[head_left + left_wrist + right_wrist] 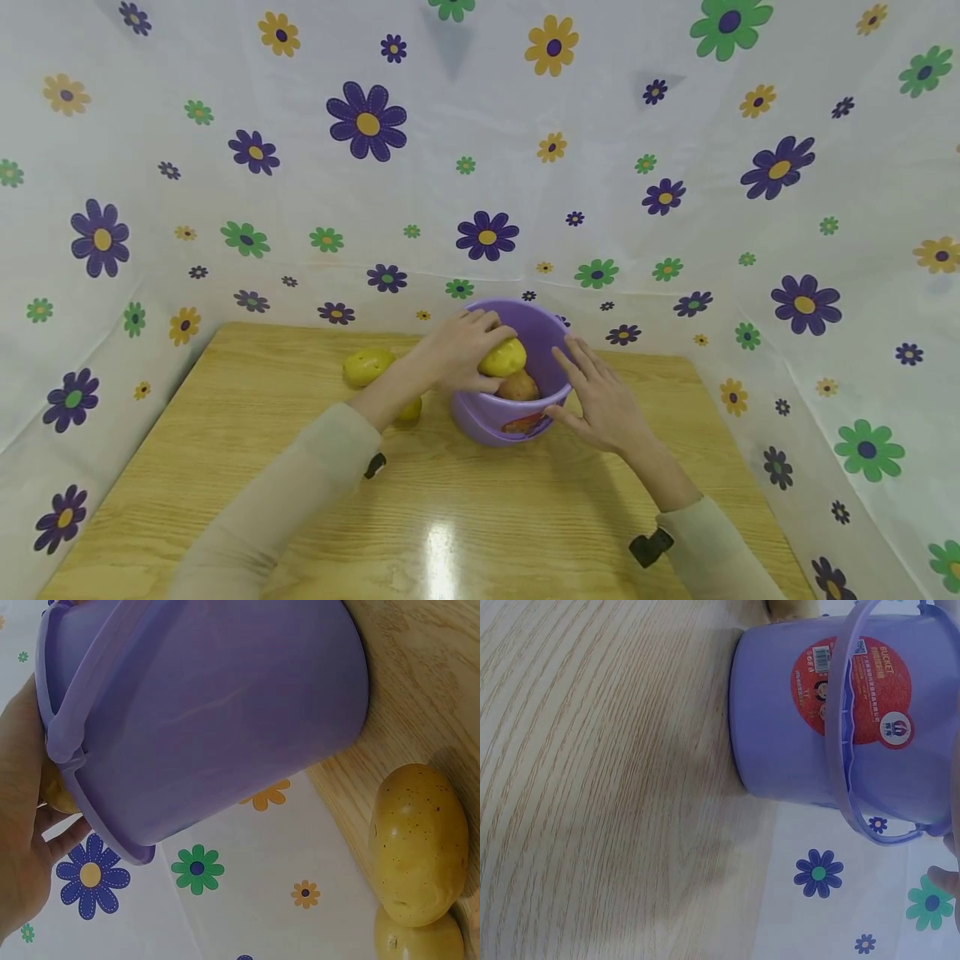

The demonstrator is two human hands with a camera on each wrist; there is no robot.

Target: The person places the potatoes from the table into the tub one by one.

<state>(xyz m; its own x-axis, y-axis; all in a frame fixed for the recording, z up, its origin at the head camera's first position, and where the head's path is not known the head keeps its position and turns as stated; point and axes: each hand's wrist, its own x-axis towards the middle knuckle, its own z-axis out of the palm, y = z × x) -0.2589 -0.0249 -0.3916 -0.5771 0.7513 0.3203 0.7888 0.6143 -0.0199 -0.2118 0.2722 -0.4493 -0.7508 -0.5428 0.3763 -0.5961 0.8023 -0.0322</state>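
Reaching over the rim of a purple bucket [498, 417], the left hand [461, 350] has its fingers curled around a yellow potato [503, 357], which it holds just inside the bucket's mouth. Under that potato a browner one [518, 387] lies in the bucket. The right hand [600, 400] rests against the bucket's right side with its fingers straight and slightly spread, gripping nothing.

That bucket is smooth lilac plastic with a thin hoop handle [840, 750] hanging down its front, and a round red label [853, 688] shows behind the handle. It stands on the far middle of the table [262, 467].

Just left of the bucket, two more yellow potatoes lie on the wood: one [367, 365] out in the open, speckled and oval, and another [410, 408] mostly hidden behind the left forearm. The left wrist view shows these two touching each other, close to the bucket's wall.

Light wood with a clear grain makes up the tabletop, and a bright glare sits on its near edge. White cloth [675, 167] printed with purple, green and yellow flowers closes in the table on the far side and on both flanks.

Both sleeves are pale beige and cut off by the lower edge of the head view. Small print on the label is too fine to read.
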